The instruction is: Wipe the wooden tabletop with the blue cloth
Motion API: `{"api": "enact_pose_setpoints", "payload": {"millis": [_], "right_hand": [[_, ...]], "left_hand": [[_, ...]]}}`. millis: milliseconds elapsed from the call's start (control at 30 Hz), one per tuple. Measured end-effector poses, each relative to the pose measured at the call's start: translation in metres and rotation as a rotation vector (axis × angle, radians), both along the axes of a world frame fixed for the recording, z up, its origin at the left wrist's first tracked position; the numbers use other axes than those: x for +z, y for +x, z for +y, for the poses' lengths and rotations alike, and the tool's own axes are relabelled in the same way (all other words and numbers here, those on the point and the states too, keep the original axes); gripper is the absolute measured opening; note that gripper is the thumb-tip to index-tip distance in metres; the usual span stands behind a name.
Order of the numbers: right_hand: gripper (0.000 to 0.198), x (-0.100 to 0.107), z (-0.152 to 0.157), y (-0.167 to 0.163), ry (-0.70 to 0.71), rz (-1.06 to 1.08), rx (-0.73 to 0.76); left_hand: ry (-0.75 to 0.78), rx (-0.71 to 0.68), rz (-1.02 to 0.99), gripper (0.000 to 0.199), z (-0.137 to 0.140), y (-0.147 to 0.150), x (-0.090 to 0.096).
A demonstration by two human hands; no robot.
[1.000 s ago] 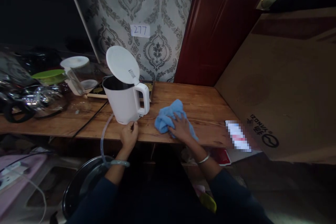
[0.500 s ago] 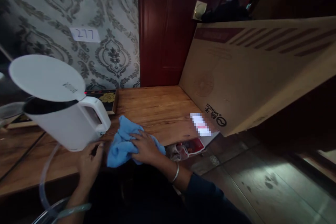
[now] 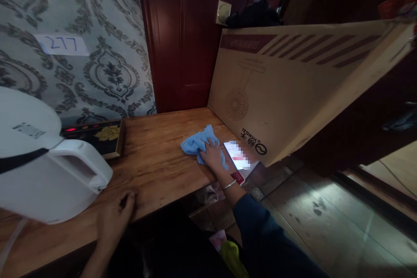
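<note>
My right hand [image 3: 212, 156] presses flat on a crumpled blue cloth [image 3: 197, 142] near the right end of the wooden table [image 3: 156, 160]. My left hand [image 3: 114, 217] rests on the table's front edge, fingers curled, just beside the base of a white electric kettle [image 3: 45, 173]. The kettle's lid stands open and its handle points right. The left hand holds nothing that I can see.
A big cardboard box [image 3: 293, 82] leans at the table's right end. A white and red package [image 3: 239, 160] lies at the corner by the cloth. A dark tray with a gold flower [image 3: 97, 137] sits against the patterned wall, which carries a label reading 277 [image 3: 61, 44]. A dark red door [image 3: 182, 34] stands behind.
My right hand has slid the blue cloth rightward along the table toward the cardboard box. The view has swung right, so the kettle now fills the left edge. My left hand stays by the kettle.
</note>
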State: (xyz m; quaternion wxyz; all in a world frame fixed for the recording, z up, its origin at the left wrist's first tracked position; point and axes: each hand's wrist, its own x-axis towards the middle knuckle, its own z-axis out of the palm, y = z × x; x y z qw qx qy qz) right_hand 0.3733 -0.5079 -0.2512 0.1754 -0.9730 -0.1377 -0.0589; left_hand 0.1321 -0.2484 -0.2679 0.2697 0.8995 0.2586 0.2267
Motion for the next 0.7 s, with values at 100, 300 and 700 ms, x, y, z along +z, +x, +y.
{"api": "enact_pose_setpoints", "payload": {"millis": [100,300,700], "right_hand": [[0.049,0.003,0.014,0.023,0.007,0.016,-0.098],[0.05,0.004,0.034,0.067,0.015,0.031,-0.216],[0.057,0.006,0.056,0.151,-0.009,0.07,-0.234]], "left_hand": [[0.05,-0.026,-0.049,0.053,0.0,-0.003,-0.001],[0.14,-0.088,-0.098,0.048,0.001,-0.005,-0.004],[0.282,-0.131,-0.225,0.028,-0.007,-0.009,-0.006]]}}
